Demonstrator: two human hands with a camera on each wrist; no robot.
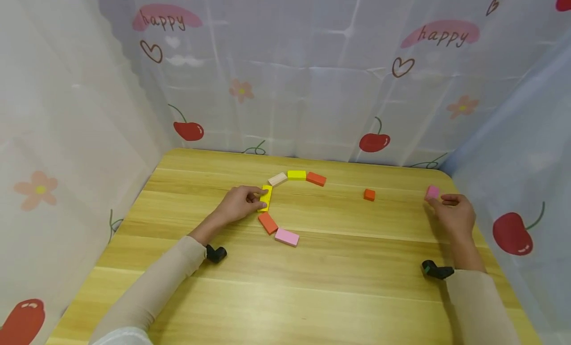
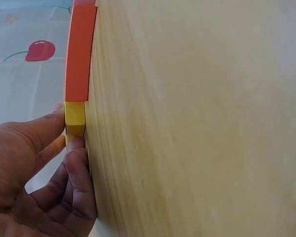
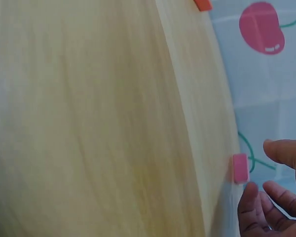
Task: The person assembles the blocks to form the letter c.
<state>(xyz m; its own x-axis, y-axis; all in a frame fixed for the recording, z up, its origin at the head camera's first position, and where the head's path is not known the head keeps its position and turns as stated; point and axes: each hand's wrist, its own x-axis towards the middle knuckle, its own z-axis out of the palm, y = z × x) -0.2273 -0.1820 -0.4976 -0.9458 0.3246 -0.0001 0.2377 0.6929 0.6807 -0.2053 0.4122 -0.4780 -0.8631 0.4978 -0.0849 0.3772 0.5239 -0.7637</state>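
My left hand [image 1: 238, 204] pinches a yellow block [image 1: 265, 196] by its two ends on the wooden table; the left wrist view shows the same yellow block [image 2: 75, 114] behind an orange-red block [image 2: 80, 54]. That yellow block is part of a curve of blocks: a pale wood block [image 1: 277, 179], another yellow block [image 1: 296, 175] and a red block [image 1: 316, 179] above it, an orange-red block [image 1: 267, 223] and a pink block [image 1: 287, 237] below. At the right, my right hand [image 1: 455, 216] is beside a small pink block [image 1: 431, 193]. Its thumb and fingers are spread near this pink block [image 3: 240, 168].
A small orange block [image 1: 369, 195] stands between the curve and my right hand. Patterned curtains [image 1: 285, 87] hang behind and at both sides of the wooden table [image 1: 312, 295]. Black wrist-worn devices show below the left hand [image 1: 216, 254] and the right hand [image 1: 437, 270].
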